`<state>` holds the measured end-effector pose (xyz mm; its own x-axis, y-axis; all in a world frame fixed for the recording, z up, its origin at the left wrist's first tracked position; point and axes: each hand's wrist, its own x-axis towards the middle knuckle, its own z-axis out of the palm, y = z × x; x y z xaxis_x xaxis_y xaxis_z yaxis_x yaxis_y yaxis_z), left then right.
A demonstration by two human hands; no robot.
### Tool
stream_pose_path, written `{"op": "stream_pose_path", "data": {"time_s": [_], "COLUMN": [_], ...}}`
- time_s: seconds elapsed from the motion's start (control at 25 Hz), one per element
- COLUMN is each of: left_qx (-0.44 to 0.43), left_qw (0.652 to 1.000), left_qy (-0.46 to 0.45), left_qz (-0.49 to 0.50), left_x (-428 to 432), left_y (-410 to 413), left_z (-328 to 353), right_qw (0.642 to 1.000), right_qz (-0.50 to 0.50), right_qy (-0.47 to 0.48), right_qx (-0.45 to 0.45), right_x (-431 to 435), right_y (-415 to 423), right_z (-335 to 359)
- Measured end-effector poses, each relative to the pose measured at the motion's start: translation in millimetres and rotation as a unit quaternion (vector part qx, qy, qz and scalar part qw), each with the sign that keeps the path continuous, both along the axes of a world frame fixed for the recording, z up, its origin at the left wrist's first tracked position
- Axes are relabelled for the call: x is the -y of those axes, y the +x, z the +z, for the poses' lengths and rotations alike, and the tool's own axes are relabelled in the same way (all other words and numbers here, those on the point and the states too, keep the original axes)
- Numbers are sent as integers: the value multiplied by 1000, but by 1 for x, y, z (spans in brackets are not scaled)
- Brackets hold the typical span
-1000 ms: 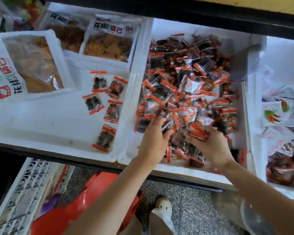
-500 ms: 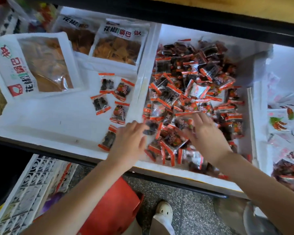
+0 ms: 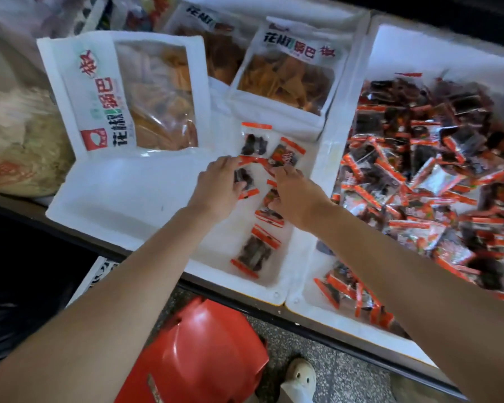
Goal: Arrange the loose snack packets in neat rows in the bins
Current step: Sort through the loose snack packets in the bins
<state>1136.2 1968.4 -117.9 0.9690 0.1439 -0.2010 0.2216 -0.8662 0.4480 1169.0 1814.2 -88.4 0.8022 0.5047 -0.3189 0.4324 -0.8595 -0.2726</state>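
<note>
L hand gripped a dark snack packet, long axis pointing away, in the white foam bin; R hand just beside, grip unclear.

Few packets in left bin; heap in right bin.

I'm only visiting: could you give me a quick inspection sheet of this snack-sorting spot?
Surface: white foam left bin; right bin beside it.
Job's things: a few small packets in a rough column in the left bin; loose packet heap fills the right bin.
Clutter: large snack bags at the left bin's far end.
Fingers: left hand pinches a dark packet; right hand on packets, grip unclear.
Cables: nothing seen.
Surroundings: red plastic seat, shoe, speckled floor below.
</note>
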Motion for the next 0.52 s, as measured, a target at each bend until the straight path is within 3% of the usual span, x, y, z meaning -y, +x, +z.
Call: {"op": "stream_pose_path", "data": {"time_s": [0.16,0.24,0.4,0.52], "left_qx": [5,18,-2,-12], "left_qw": [1000,1000,1000,993], "left_qy": [-16,17,29,-106], "left_qz": [16,12,-2,58], "left_x": [6,7,-3,-13], "left_y": [7,6,11,6], "left_z": [-28,-34,-37,-29], "right_qw": [994,993,999,990], "right_qz": [24,22,-16,-96], "right_qy": [-98,-103,-25,103], "right_qx": [33,49,13,3], "right_x": [-16,-17,-13,-8], "right_y": [1,0,-4,-8], "right_z": [-26,-29,-17,-2]}}
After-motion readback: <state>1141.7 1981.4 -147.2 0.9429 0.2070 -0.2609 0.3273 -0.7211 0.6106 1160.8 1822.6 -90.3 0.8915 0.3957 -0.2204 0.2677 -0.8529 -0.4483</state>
